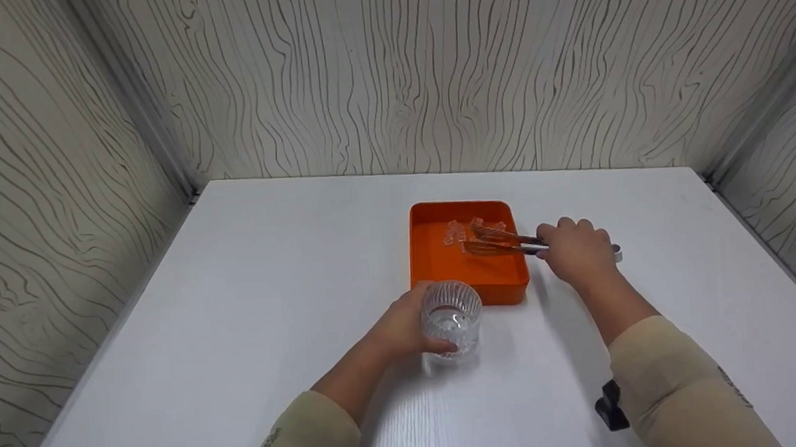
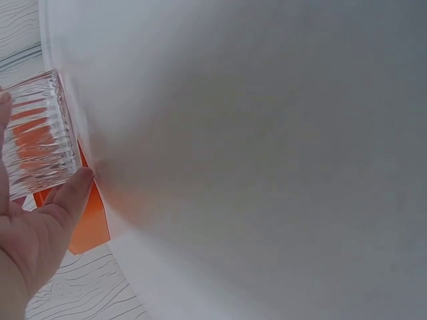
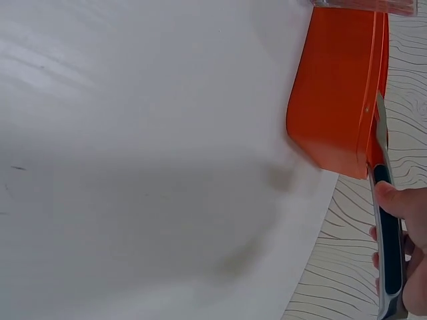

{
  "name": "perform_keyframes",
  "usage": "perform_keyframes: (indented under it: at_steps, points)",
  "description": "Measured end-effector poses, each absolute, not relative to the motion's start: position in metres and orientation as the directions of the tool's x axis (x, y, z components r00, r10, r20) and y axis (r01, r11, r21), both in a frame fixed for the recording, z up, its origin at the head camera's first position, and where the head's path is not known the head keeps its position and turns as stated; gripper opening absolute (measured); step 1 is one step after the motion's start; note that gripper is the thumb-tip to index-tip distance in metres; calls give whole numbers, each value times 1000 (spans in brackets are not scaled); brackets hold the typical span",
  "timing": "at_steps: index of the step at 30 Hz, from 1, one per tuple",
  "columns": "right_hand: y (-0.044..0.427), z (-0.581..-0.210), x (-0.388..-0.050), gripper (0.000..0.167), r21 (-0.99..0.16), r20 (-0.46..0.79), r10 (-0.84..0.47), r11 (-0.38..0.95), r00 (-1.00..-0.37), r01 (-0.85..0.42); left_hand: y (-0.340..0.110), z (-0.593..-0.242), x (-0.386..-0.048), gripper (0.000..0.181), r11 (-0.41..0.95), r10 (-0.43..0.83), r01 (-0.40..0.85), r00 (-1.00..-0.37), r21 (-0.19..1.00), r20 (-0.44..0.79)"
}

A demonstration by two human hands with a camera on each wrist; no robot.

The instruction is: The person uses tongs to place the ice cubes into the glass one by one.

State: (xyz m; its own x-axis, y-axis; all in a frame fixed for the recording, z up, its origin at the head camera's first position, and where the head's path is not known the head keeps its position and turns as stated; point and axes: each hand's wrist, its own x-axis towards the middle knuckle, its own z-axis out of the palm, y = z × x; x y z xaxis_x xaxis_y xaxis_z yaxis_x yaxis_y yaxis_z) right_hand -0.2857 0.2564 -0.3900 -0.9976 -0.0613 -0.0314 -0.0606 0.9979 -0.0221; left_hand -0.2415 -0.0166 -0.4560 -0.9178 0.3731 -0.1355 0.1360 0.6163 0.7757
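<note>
With thumb and fingers round its side, my left hand grips a clear ribbed glass standing at the near edge of an orange tray. In the left wrist view the same glass shows in front of the orange wall. My right hand holds metal tongs by their handles, just right of the tray. The tong heads reach over the tray floor among several clear ice-like pieces. Dark grips line the tongs in the right wrist view, where their heads are hidden behind the tray wall.
A white table carries everything. Wood-grain patterned panels stand behind it and at both sides. A black clip-like part hangs by the right sleeve.
</note>
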Motion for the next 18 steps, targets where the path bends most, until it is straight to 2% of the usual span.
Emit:
perform_keyframes:
  at_steps: [5, 18]
  points:
    - [252, -391, -288, 29, -9, -28, -59, 998, -998, -59, -17, -457, -242, 86, 598, 388, 145, -913, 788, -126]
    - [250, -384, -287, 16, 41, 13, -91, 995, -996, -90, -20, -459, -243, 87, 573, 426, 205, -901, 793, -75]
